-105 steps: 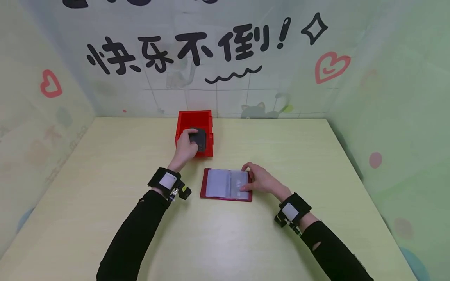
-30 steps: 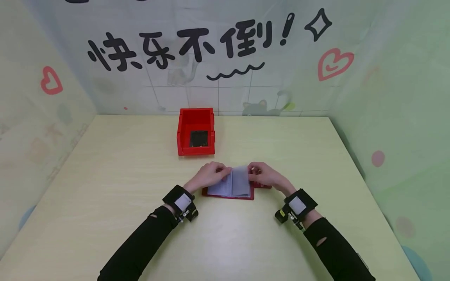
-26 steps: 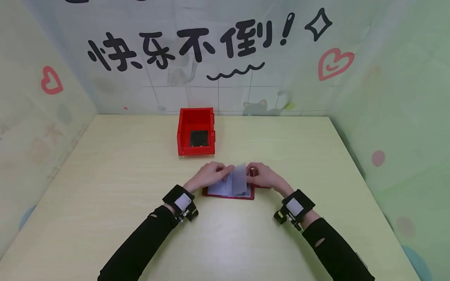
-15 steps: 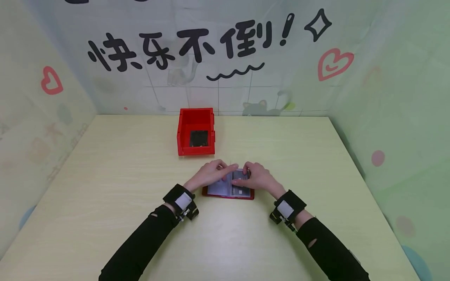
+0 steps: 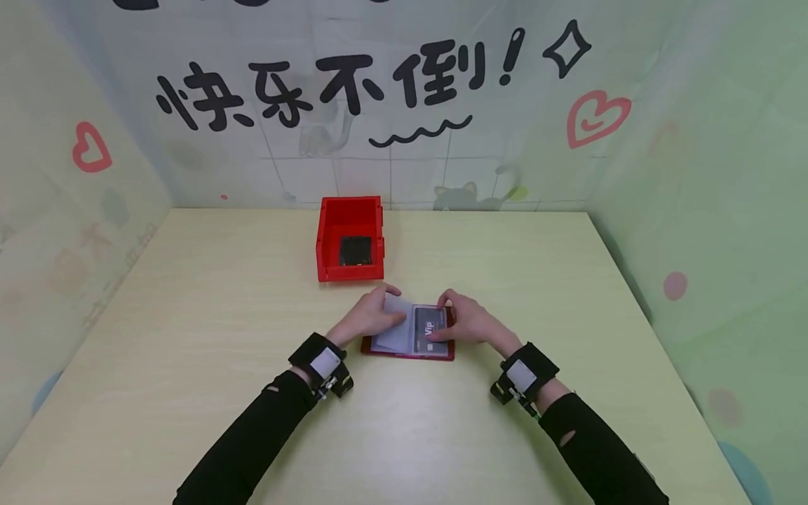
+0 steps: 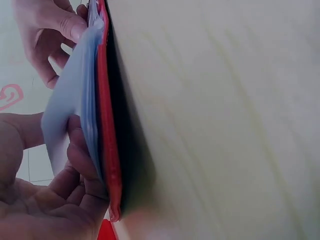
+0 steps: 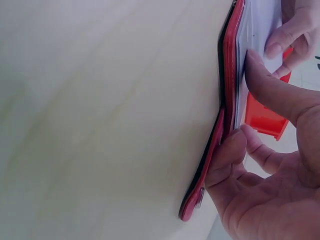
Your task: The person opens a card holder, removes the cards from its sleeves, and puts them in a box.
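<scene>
A red card holder (image 5: 407,358) lies spread on the table, with clear plastic sleeves. My left hand (image 5: 368,317) pinches a raised clear sleeve (image 5: 393,337) on its left side; in the left wrist view that sleeve (image 6: 67,85) stands up between thumb and fingers. A dark card (image 5: 431,330) marked "Vip" shows on the right side. My right hand (image 5: 470,321) grips the holder's right side, its thumb over the card and its fingers at the edge. In the right wrist view, a strap (image 7: 187,207) with a metal snap sticks out beside the right hand's fingers.
Behind the card holder stands a red bin (image 5: 320,242), with a dark square item (image 5: 355,251) at its bottom. The pale wooden table (image 5: 240,280) meets a printed backdrop at the rear and both sides.
The left hand has gone from the bin to the card holder and let go of the dark item there. A sleeve on the right has been turned leftward, uncovering the dark card.
</scene>
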Available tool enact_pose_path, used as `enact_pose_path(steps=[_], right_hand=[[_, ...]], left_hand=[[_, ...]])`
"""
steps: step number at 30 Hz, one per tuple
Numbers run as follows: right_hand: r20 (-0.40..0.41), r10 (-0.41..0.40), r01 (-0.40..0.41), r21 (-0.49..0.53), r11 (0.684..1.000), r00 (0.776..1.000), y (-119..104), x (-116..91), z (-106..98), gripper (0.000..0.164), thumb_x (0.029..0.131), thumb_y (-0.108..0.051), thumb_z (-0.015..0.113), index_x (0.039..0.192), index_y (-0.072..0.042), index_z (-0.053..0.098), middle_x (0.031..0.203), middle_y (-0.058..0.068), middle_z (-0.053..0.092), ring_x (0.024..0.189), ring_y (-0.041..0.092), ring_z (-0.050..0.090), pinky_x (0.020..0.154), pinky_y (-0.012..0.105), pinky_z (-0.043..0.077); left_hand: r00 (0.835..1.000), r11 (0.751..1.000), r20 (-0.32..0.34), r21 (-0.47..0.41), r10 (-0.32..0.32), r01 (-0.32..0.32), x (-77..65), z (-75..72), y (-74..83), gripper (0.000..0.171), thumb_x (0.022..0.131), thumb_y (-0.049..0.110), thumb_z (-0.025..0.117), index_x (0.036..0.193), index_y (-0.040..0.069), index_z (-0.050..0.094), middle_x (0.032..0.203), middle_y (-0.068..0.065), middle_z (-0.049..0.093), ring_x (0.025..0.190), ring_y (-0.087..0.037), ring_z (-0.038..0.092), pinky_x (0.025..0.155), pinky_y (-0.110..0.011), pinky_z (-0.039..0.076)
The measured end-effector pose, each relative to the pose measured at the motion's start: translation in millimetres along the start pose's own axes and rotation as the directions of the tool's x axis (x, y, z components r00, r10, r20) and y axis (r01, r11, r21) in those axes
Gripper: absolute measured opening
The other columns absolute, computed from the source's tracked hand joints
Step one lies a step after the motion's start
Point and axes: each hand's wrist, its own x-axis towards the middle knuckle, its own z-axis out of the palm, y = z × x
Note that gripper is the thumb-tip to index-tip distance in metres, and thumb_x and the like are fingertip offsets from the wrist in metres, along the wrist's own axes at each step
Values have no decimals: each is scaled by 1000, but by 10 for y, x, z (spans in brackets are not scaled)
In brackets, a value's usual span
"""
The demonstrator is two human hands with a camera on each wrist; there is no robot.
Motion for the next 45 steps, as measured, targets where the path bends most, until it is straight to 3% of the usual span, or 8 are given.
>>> enact_pose_path(steps=[6, 12, 19, 26, 30, 34, 38, 45], right_hand=[[14, -17, 17, 31, 999, 1000, 34, -9, -9, 58, 83, -27, 84, 125, -10, 47, 99, 11, 62, 87, 21, 56, 72, 27, 44], [15, -35, 35, 39, 999, 999, 49, -12, -14, 58, 83, -24, 84, 125, -9, 47, 96, 11, 61, 83, 20, 55, 69, 27, 43], [6, -26, 26, 45, 999, 1000, 71, -3, -20, 62, 81, -24, 85, 126, -8, 45, 100, 13, 64, 86, 21, 58, 71, 27, 45], [1, -32, 32, 60, 998, 999, 72, -7, -25, 63, 81, -24, 85, 126, -8, 44, 92, 11, 63, 79, 19, 55, 66, 26, 42], [-3, -38, 38, 68, 997, 999, 63, -20, -29, 62, 81, -23, 85, 125, -8, 44, 87, 9, 61, 75, 18, 54, 64, 26, 41], [-10, -41, 41, 64, 997, 999, 57, -25, -26, 61, 81, -22, 85, 124, -8, 44, 86, 9, 60, 74, 18, 53, 63, 26, 41], [-15, -44, 45, 59, 997, 999, 57, -18, -18, 61, 81, -22, 85, 124, -7, 44, 84, 8, 58, 72, 18, 52, 62, 26, 41], [-16, -42, 43, 65, 997, 999, 57, -15, -14, 60, 81, -20, 85, 123, -8, 43, 79, 6, 57, 69, 17, 50, 61, 26, 40]], left_hand=[[999, 999, -30, 36, 41, -40, -8, 22, -34, 49, 92, 18, 70, 136, 9, 50, 129, -15, 57, 119, -29, 52, 102, -47, 51], [991, 981, -75, 167, 114, -101, -43, 54, 11, 44, 89, 15, 74, 129, 9, 54, 124, -12, 57, 117, -27, 50, 102, -45, 50], [949, 868, -136, 456, 285, -195, -63, 103, 69, 38, 84, 17, 80, 119, 12, 68, 126, -11, 54, 118, -27, 46, 102, -42, 46], [931, 810, -80, 523, 357, -265, -84, 119, 155, 29, 85, 13, 77, 114, 11, 75, 121, -10, 62, 118, -29, 48, 107, -47, 41], [936, 824, -42, 490, 349, -285, -81, 128, 167, 29, 88, 8, 72, 117, 7, 74, 116, -12, 67, 109, -29, 53, 102, -45, 43], [954, 883, -8, 381, 299, -273, -55, 126, 184, 31, 90, 3, 66, 121, 1, 70, 114, -15, 67, 102, -28, 55, 97, -43, 48], [974, 942, 4, 256, 225, -219, -31, 119, 214, 29, 94, 6, 61, 122, -2, 68, 113, -16, 66, 98, -25, 57, 94, -39, 51], [991, 981, 3, 136, 137, -136, 7, 122, 290, 28, 95, 12, 62, 117, -2, 70, 106, -15, 70, 88, -22, 59, 77, -29, 51]])
